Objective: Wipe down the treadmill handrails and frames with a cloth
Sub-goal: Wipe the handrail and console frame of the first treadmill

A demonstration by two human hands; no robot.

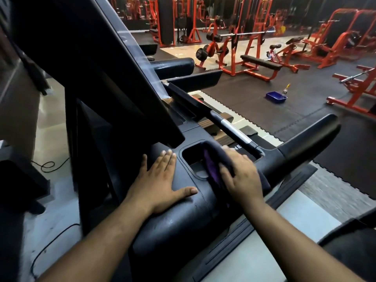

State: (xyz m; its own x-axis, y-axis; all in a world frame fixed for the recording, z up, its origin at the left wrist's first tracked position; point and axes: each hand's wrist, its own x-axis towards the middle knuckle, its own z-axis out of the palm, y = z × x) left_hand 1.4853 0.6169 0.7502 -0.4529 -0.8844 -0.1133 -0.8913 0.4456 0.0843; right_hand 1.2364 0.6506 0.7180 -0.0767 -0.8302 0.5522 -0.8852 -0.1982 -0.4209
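My left hand (160, 178) lies flat, fingers straight, on the treadmill console (179, 216). My right hand (242, 176) grips the dark cloth (213, 159) with purple lining, pressing it at the edge of the console's recessed pocket (193, 159); my right fingertips are blurred. Beyond the silver-banded handrail (234, 129), only the letters "NE" show, the rest hidden.

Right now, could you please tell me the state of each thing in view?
Left hand: flat on the treadmill console, fingers straight.
Right hand: gripping the cloth.
Cloth: bunched, pressed at the recessed pocket's edge.
Recessed pocket: open.
Blue tray: on the floor mat.
Bottle: upright beside the tray.
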